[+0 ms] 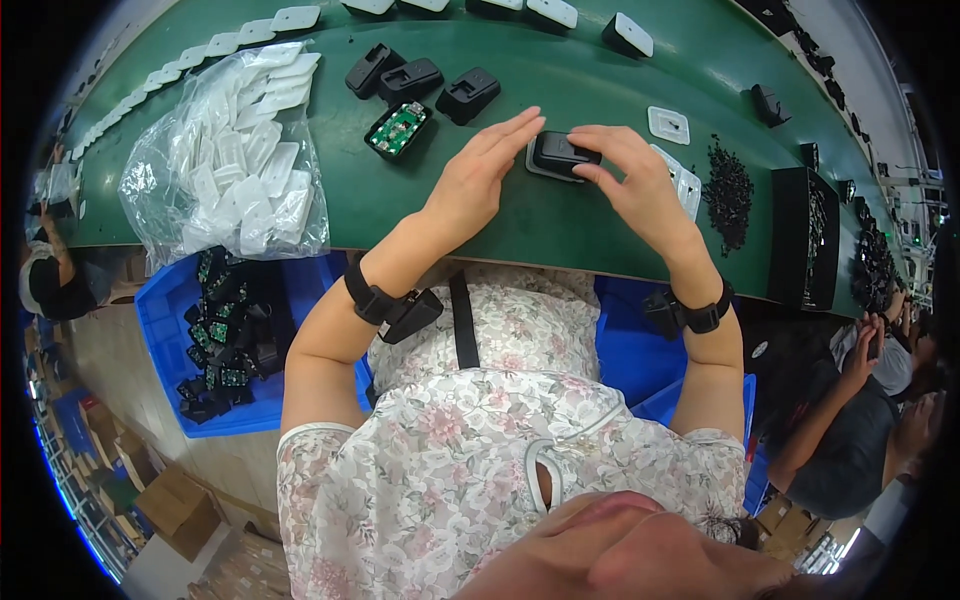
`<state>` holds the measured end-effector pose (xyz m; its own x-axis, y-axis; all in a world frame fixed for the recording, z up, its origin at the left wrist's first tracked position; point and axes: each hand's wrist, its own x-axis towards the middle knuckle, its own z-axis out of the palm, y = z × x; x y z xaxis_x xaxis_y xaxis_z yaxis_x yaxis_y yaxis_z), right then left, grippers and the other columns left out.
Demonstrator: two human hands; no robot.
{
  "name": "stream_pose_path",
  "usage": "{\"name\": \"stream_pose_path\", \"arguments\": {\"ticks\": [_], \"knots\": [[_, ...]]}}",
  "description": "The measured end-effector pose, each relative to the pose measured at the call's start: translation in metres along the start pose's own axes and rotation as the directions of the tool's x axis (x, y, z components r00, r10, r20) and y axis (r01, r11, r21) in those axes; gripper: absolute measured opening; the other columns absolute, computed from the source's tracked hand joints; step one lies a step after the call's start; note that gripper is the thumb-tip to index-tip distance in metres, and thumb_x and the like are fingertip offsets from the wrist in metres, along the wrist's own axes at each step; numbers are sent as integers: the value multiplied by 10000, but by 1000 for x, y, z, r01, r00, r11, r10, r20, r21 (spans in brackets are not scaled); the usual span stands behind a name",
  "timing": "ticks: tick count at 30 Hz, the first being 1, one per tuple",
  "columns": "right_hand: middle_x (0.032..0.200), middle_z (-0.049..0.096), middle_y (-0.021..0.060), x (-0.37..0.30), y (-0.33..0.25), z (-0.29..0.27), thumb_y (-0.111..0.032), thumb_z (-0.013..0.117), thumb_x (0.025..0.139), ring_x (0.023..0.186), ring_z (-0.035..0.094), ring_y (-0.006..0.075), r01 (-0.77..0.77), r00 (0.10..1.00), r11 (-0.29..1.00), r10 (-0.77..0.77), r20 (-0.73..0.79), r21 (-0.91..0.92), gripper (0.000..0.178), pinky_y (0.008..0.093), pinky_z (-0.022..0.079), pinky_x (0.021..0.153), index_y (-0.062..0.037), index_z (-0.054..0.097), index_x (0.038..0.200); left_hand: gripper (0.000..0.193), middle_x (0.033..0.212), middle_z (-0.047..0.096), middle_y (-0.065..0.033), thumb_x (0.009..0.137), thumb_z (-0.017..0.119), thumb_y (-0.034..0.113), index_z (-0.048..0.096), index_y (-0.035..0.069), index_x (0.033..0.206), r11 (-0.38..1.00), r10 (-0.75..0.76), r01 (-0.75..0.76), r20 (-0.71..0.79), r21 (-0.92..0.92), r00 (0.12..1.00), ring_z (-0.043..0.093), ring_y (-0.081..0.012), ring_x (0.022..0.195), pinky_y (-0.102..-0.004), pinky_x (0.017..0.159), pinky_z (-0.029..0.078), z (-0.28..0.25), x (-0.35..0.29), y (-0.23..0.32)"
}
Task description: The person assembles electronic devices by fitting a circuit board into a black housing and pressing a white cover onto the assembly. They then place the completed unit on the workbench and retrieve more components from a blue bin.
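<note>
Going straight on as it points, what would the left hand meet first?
The left hand would probably meet the white-topped black case farther up the green table, though height is unclear.

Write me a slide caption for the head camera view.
Right hand gripping a black casing, left hand beside it, on a green workbench near a bag of white plates.

held housing (560, 150): black | table (390, 205): green | bin (165, 345): blue | bagged plates (235, 175): white | blouse (420, 460): white, pink floral
</note>
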<state>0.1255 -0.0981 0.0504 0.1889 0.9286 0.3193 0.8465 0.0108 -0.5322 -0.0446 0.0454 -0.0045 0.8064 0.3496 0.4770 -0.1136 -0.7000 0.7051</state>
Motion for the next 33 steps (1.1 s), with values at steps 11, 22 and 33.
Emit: {"name": "stream_pose_path", "arguments": {"ticks": [11, 22, 33], "knots": [[1106, 636, 116, -3, -1, 16, -47, 702, 766, 1004, 593, 293, 128, 991, 976, -131, -2, -174, 324, 365, 492, 858, -33, 642, 1084, 559, 1361, 523, -94, 771, 456, -111, 535, 46, 1301, 970, 50, -82, 145, 229, 988, 494, -277, 1257, -368, 1024, 433, 0, -6, -1], [1161, 605, 101, 14, 22, -4, -64, 640, 858, 1112, 549, 181, -444, 889, 641, 402, 220, 626, 373, 308, 428, 960, -10, 539, 1214, 347, 1069, 651, -155, 792, 687, 104, 599, -10, 1108, 972, -23, 7, 68, 236, 997, 629, -209, 970, -313, 802, 514, 12, 37, 3], [1214, 561, 76, 37, 62, -38, -83, 655, 880, 1073, 552, 149, -209, 907, 707, 399, -136, 676, 438, 270, 433, 931, -19, 510, 1289, 360, 953, 674, -134, 887, 649, 199, 579, -35, 1153, 817, -388, 377, 67, -437, 919, 655, -204, 787, -315, 721, 526, 50, 71, 9]]}}
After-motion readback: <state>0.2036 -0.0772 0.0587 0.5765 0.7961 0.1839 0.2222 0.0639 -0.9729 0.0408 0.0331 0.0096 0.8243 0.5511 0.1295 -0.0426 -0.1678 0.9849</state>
